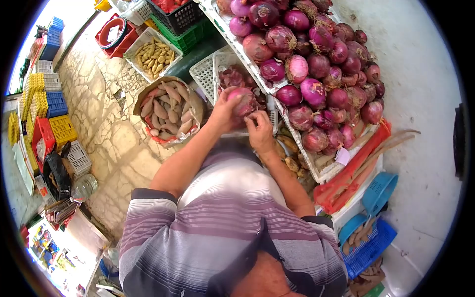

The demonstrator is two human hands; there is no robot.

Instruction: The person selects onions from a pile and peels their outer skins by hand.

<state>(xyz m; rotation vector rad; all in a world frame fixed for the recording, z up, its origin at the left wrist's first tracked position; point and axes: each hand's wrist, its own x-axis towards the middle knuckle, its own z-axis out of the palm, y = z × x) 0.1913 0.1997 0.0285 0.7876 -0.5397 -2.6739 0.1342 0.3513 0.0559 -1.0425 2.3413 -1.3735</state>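
A large red onion (241,102) is in my left hand (222,111), whose fingers wrap round its left side. Against the onion's lower right edge, my right hand (260,132) pinches with bent fingers; whether loose skin is between the fingertips is too small to tell. Beneath both hands stands a white plastic crate (216,67) with dark red onion skins (232,77) in it. To the right, many red onions (316,64) are heaped in a white tray (302,143), close to my right hand.
A bag of sweet potatoes (170,111) stands left of my forearm, with a crate of small yellowish roots (154,57) beyond. Red netting (341,183), blue baskets (368,247) and brownish produce (289,148) lie at right. Stacked crates (62,127) line the far left.
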